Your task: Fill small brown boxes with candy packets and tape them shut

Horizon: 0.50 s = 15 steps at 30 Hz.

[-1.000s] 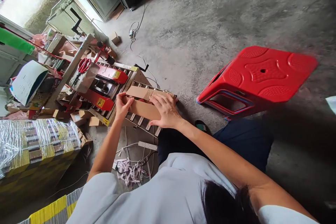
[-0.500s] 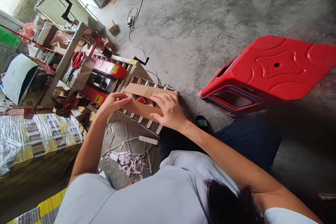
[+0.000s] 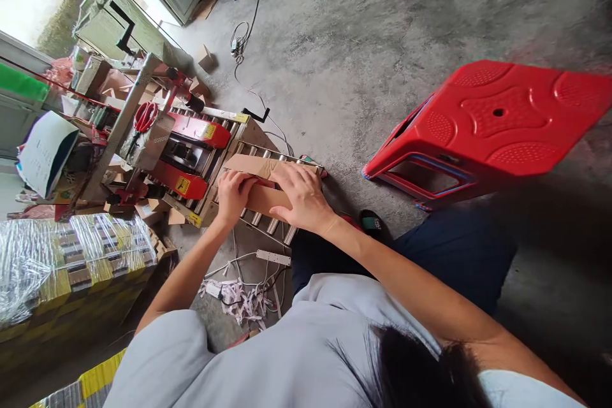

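Observation:
A small brown cardboard box [image 3: 261, 169] lies on the metal roller conveyor [image 3: 265, 224] of a red carton-sealing machine [image 3: 189, 156]. My left hand [image 3: 234, 194] presses down on the box's left end, fingers curled over its flap. My right hand [image 3: 301, 196] lies flat on the near flap at the right end and holds it down. The far flap, with a strip of brown tape, still stands up behind my fingers. What lies inside the box is hidden by my hands.
A red plastic stool [image 3: 482, 131] stands on the concrete floor at the right. Shrink-wrapped stacked cartons [image 3: 71, 255] sit at the left. Red scissors [image 3: 143, 118] hang on the machine frame. A power strip [image 3: 272, 257], cables and paper scraps [image 3: 239, 299] lie under the conveyor.
My left hand has moved from the box's left edge onto its top and pushed the flap down. The red contents seen half a second ago are now covered. My right hand stays put.

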Available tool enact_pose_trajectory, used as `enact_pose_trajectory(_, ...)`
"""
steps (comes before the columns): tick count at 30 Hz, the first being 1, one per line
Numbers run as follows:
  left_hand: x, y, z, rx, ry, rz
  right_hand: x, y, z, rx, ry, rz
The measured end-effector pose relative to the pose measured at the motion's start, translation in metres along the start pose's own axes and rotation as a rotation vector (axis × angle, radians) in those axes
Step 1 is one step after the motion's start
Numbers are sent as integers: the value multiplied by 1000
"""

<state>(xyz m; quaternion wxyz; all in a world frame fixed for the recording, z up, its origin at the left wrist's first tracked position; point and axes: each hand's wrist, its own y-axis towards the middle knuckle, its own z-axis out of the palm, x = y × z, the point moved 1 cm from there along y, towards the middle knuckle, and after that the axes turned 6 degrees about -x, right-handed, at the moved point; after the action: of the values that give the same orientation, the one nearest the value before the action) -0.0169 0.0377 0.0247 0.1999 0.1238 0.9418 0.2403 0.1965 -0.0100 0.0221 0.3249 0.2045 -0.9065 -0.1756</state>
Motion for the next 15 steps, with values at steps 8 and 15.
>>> enact_pose_trajectory(8, 8, -14, 13, -165, -93, 73, 5, -1, -2, 182, -206, 124)
enact_pose_trajectory(15, 4, -8, 19, -119, -37, 47, 14, -5, 2, 164, -235, 111)
